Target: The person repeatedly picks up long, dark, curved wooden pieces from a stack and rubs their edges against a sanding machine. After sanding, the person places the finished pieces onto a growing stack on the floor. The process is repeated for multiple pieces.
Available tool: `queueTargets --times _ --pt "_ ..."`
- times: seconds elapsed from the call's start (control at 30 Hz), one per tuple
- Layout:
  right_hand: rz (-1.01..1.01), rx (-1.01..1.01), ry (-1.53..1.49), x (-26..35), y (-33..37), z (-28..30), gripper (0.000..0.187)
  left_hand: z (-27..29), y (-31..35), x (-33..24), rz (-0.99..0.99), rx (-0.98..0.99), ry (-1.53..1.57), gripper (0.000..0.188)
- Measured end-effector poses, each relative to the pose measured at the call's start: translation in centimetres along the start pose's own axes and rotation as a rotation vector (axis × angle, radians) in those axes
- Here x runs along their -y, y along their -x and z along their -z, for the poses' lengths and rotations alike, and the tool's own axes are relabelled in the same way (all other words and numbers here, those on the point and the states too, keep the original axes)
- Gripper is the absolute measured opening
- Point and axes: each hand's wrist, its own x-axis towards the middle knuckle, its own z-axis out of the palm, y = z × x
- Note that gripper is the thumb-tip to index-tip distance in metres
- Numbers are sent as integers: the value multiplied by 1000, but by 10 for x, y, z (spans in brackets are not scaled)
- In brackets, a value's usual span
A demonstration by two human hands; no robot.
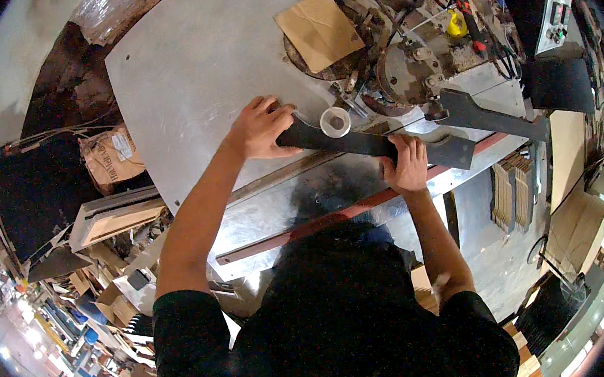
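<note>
A long, dark, curved board [341, 142] lies across the grey metal worktop [187, 75] near its front edge. My left hand [262, 128] is closed on the board's left end, fingers curled over the far side. Further right, my right hand [408, 164] grips the same board, its fingers bent over the top and its thumb against the near side. Just beyond the board, between my hands, stands a small white round cup-like piece [335, 122]. A second dark shaped board [489, 117] extends off to the right, beside the machine parts [411, 74].
Brown cardboard [320, 30] rests on the machine at the back. A red-and-black handled tool [465, 9] and a control box [548, 12] are at the right. Several tan shaped pieces [514, 192] are stacked lower right. A brown paper bag [111, 157] sits left.
</note>
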Motion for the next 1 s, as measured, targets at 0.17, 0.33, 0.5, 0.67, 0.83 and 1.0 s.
queueTargets --times 0.17,0.33,0.5,0.67,0.83,1.0 --pt "-70 -37 -71 28 -3 -12 56 11 1 0 -94 -56 -65 49" --pt "-118 -37 -125 56 -15 -17 54 -13 3 -18 -118 -61 -35 42" --pt "-97 -59 -106 72 -24 -29 57 -24 8 -25 -88 -153 -58 45" --pt "-121 -133 -84 94 -27 -46 67 -10 12 -14 -86 25 -119 40" --pt "-61 -101 44 87 -34 -20 73 -4 28 3 -52 116 -227 44" --pt "84 8 -67 22 -19 17 57 7 40 10 45 196 -238 49"
